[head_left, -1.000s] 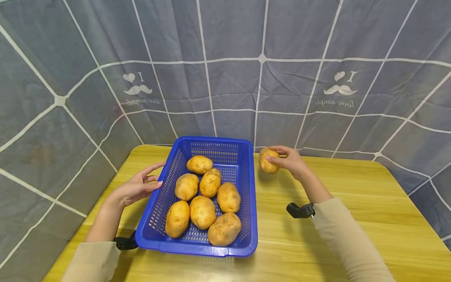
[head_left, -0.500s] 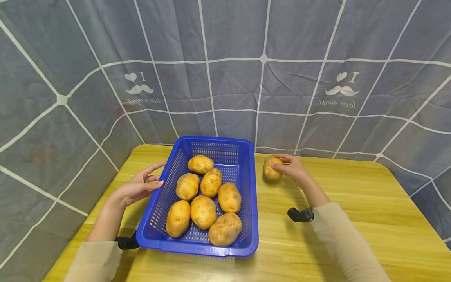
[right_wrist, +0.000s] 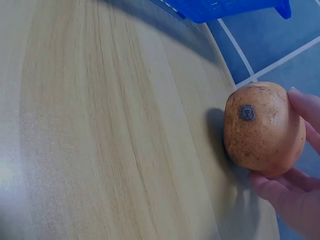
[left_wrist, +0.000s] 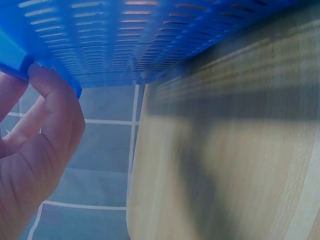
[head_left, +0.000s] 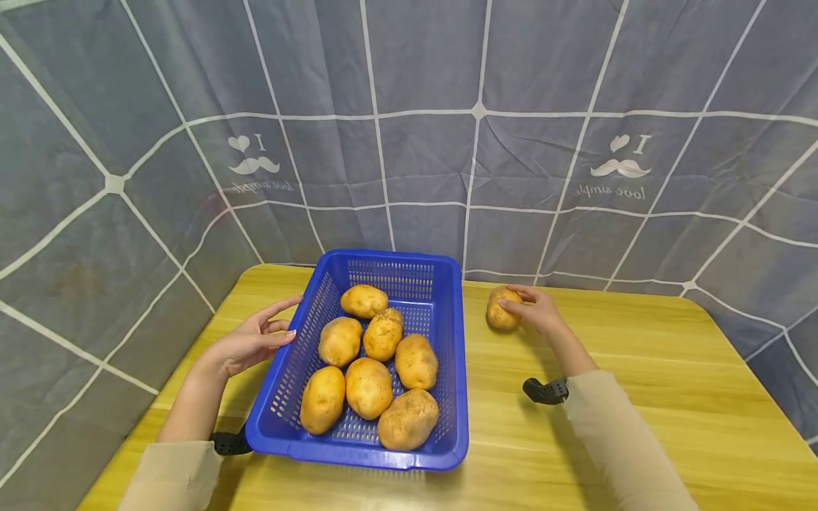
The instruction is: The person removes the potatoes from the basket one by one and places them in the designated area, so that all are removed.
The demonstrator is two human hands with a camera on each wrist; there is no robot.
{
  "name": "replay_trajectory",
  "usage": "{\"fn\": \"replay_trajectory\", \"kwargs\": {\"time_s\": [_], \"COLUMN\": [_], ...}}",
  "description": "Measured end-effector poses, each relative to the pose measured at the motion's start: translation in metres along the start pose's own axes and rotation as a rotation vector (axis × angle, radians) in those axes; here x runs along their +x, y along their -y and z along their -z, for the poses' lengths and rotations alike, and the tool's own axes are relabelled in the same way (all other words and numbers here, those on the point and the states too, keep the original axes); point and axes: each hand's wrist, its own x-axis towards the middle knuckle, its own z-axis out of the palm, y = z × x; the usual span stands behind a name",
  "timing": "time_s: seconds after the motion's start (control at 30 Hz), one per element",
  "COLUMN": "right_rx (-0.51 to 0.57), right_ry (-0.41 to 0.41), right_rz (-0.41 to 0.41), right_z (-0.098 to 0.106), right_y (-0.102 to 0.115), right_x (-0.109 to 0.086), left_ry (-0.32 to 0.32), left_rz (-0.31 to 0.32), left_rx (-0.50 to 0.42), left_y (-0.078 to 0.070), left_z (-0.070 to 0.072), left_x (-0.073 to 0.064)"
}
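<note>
My right hand grips a potato between thumb and fingers, low at the tabletop to the right of the basket. In the right wrist view this potato shows a dark spot, and its shadow lies close beside it. The blue perforated plastic basket stands left of centre with several potatoes spread over its floor. My left hand holds the basket's left rim, thumb and forefinger spread along it. In the left wrist view its bent fingers meet the rim, which hides some fingertips.
The yellow wood-grain table carries the basket and runs back to a grey curtain with white lines. That curtain also closes off the left side. Black camera mounts sit at both wrists, the right one just above the table.
My right hand has carried the potato right, away from the basket, and down towards the tabletop. My left hand and the basket have stayed in place.
</note>
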Motion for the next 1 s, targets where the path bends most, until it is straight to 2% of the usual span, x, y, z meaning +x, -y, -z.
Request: {"fn": "replay_trajectory", "kwargs": {"time_s": [0.4,0.73,1.0], "right_rx": [0.036,0.04,0.054], "right_ry": [-0.042,-0.04,-0.027], "right_rz": [0.016,-0.001,-0.008], "right_z": [-0.001,-0.008,-0.008], "right_y": [-0.007,-0.006,-0.005], "right_x": [0.01,0.017,0.02], "left_ry": [0.002,-0.022,-0.011], "left_rz": [-0.001,0.016,0.004], "left_rx": [0.035,0.087,0.064], "left_y": [0.003,0.004,0.003], "left_z": [0.001,0.001,0.0], "left_x": [0.004,-0.002,-0.003]}}
